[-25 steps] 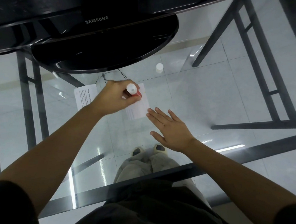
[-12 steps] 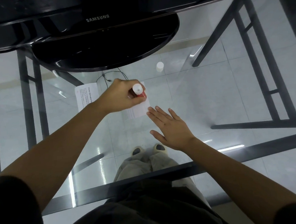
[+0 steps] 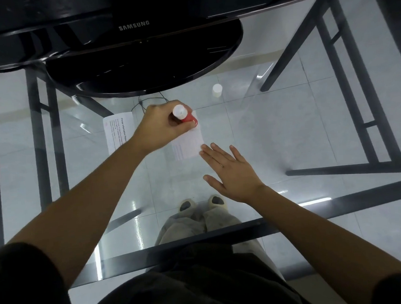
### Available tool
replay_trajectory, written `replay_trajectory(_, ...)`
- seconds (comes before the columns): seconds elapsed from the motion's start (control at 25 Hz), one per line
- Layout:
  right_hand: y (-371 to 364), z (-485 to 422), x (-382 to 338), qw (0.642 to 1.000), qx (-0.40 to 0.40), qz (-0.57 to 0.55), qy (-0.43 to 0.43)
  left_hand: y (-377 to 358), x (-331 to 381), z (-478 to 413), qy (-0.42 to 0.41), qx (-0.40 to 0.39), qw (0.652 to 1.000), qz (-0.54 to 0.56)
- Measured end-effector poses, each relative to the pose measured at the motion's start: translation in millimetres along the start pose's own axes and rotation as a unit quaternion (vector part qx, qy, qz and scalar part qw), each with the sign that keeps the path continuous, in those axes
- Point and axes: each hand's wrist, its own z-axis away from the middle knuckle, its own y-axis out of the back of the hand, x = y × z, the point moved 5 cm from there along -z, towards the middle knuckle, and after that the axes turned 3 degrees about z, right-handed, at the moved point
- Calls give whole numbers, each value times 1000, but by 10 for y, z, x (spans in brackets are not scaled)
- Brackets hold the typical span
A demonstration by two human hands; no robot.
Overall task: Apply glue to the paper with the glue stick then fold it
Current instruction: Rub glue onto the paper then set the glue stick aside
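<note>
Two hands: both over the glass table (image 3: 276, 127), left to the left of the right, close together at the paper.
Left hand (image 3: 160, 128): fingers curled tight around the glue stick, knuckles toward the monitor stand.
Glue stick (image 3: 184, 116): red body with a white end; the white end points up and toward the camera, the red end points down and to the right, meeting the paper near its far right corner. Long axis is steeply tilted, not flat on the table.
Paper (image 3: 188, 146): white printed sheet lying flat on the glass, long axis running left to right; its middle is hidden by the left hand and wrist, so one end shows at the left and the other at the right.
Right hand (image 3: 231, 171): flat and released, fingers spread and pointing up-left; fingertips touch the near right edge of the paper, holding nothing.
White cap (image 3: 217, 90): upright on the glass, well apart from the paper, beyond and to the right.
Monitor stand (image 3: 145, 60): black, rounded, at the far edge.
</note>
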Motion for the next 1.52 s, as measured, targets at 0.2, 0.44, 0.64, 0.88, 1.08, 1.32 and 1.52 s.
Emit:
replay_trajectory(0.2,189,-96,-51,997,41,-49,-40,-166,-243,392,172,105,875,441)
replay_trajectory(0.44,322,-165,-30,987,102,-104,-61,-373,-255,451,294,147,741,585)
replay_trajectory(0.64,384,-285,378,972,152,-84,-157,-157,-44,-45,189,88,912,354)
replay_trajectory(0.88,219,-441,741,969,68,-17,-237,-110,150,-608,59,99,991,62)
replay_trajectory(1.08,193,-449,743,967,78,-7,-241,-237,134,-702,-10,95,995,5)
replay_trajectory(1.32,192,-460,748,968,71,7,-239,-294,67,-649,11,75,997,-24)
replay_trajectory(1.52,337,-380,593,966,109,-33,-234,17,-134,-200,30,86,992,-85)
